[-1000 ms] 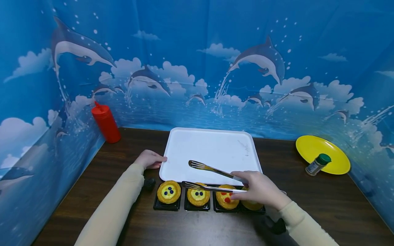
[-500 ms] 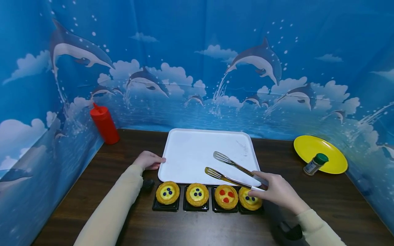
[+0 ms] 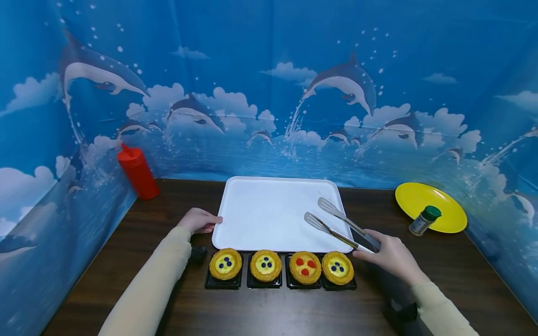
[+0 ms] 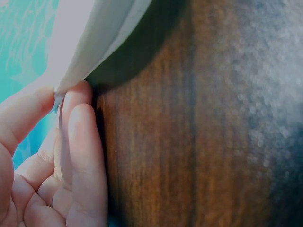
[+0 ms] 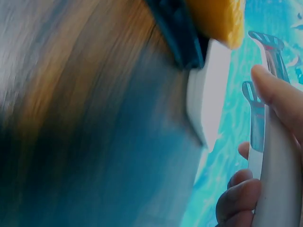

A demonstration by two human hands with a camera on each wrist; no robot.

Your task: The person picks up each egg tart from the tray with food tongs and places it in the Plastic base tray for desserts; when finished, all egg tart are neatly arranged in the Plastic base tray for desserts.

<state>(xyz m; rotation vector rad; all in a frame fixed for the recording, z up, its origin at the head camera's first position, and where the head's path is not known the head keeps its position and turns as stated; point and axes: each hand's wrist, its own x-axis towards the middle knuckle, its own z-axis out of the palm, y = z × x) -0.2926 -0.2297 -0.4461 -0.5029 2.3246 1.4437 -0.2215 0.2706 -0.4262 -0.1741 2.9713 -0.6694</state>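
Observation:
My left hand (image 3: 199, 220) pinches the left rim of a white tray (image 3: 269, 210); in the left wrist view, thumb and fingertips meet on the edge of the tray (image 4: 102, 35). In my right hand (image 3: 391, 254) is a pair of metal tongs (image 3: 336, 229), its two slotted heads spread apart over the tray's right side with nothing between them. The right wrist view shows thumb and fingers around the tongs (image 5: 257, 125). Along the tray's near side stand egg tarts on black bases: three with dark berries (image 3: 225, 264) (image 3: 265, 265) (image 3: 338, 268), one with red pieces (image 3: 305, 267).
A red squeeze bottle (image 3: 138, 172) stands at the back left by the dolphin-printed curtain (image 3: 252, 93). At the right a green-capped shaker (image 3: 424, 220) leans at the near rim of a yellow plate (image 3: 445, 205). Dark wood tabletop (image 3: 260, 312) lies in front.
My right hand has carried the tongs to the right, from above the left and middle tarts to the tray's right side, uncovering the tarts. The left hand keeps its hold on the tray.

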